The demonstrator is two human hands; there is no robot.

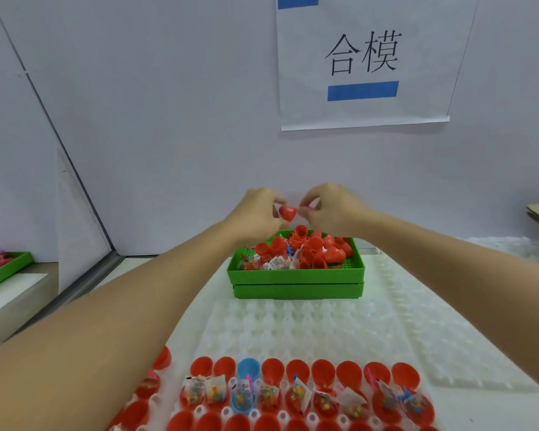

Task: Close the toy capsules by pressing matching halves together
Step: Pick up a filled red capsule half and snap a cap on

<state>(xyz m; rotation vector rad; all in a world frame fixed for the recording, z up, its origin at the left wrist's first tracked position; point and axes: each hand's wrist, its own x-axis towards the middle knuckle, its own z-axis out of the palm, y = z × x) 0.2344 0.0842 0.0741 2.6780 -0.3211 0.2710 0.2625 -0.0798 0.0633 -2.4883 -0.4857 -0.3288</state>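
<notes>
White wall point(168, 119); dimpled white tray point(308, 331)

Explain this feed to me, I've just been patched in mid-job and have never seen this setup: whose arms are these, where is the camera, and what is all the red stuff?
There is no machine here. A person works with bare hands, and the single picture comes from a wide-angle camera on their head, looking forward and down along both forearms.

The left hand and right hand meet above the far end of the table and together pinch one red capsule piece; whether it is one half or two joined is hard to tell.

Just below them sits a green tray, heaped with loose red halves and a few small toy packets.

Nearest the camera, a white moulded sheet with rows of pockets holds open red halves, plus one blue half. Small packets of toys rest in the row in front.

A paper sign hangs on the wall.
</notes>
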